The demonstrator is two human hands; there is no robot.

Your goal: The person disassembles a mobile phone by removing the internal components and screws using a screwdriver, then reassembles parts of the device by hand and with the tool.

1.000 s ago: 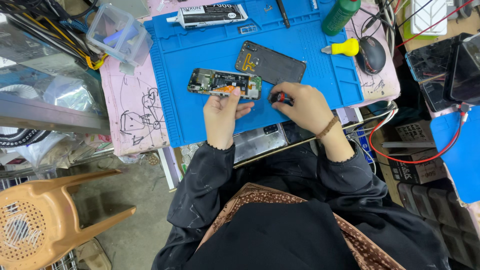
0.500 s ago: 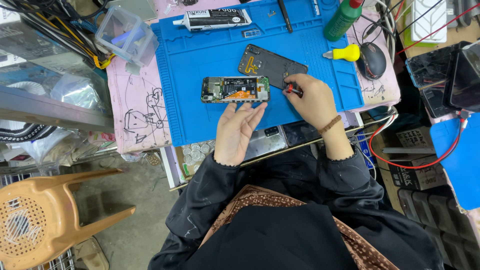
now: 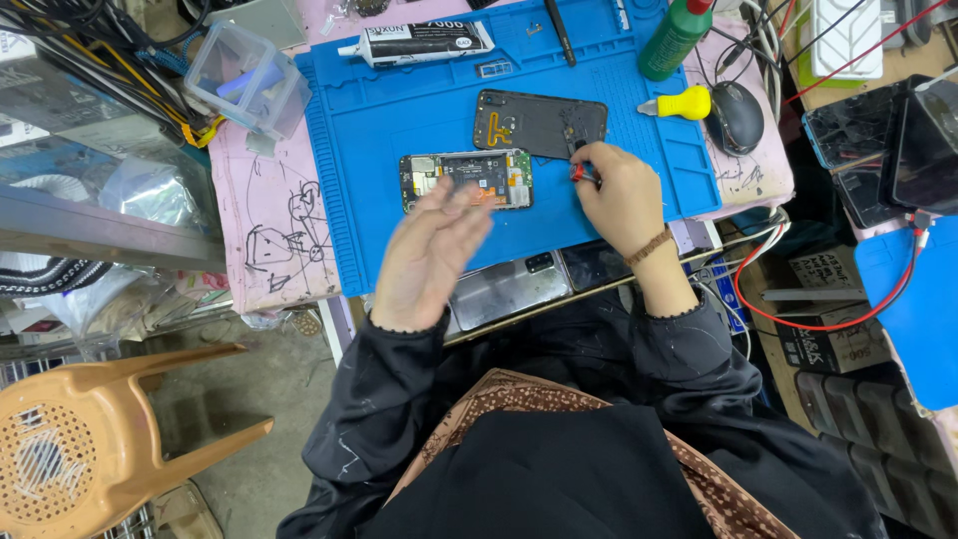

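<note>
On the blue ribbed rubber mat (image 3: 399, 130) covering the table, the left hand (image 3: 429, 255) hovers open-palmed, empty, near the opened phone with exposed circuit board (image 3: 466, 180); the right hand (image 3: 619, 195) pinches a small red-tipped tool (image 3: 579, 173) beside the phone's black back cover (image 3: 539, 122).

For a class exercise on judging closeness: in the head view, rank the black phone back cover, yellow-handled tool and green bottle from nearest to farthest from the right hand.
From the right hand:
1. Black phone back cover, just above it.
2. Yellow-handled tool, up and right.
3. Green bottle, at the mat's top edge.
</note>
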